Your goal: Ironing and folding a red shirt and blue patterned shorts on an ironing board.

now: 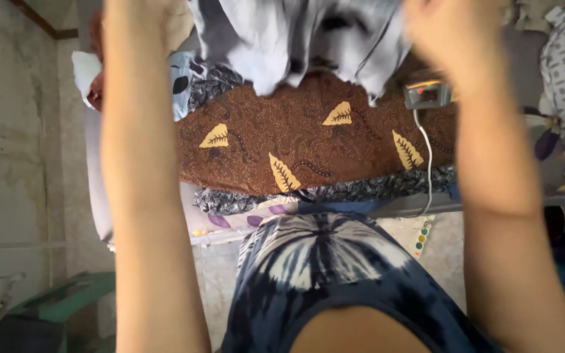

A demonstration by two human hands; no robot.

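Both hands are lifting the grey-white garment (308, 46) at 12 o'clock above the brown leaf-patterned cloth (308, 147), the left hand (140, 23) and right hand (449, 36) apparently clamped on its edges; the next move probably calls for spreading it flat.

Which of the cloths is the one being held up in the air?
The grey and white cloth at the top. Both hands, left hand and right hand, lift it, while the brown cloth with yellow leaves lies flat underneath on the board.
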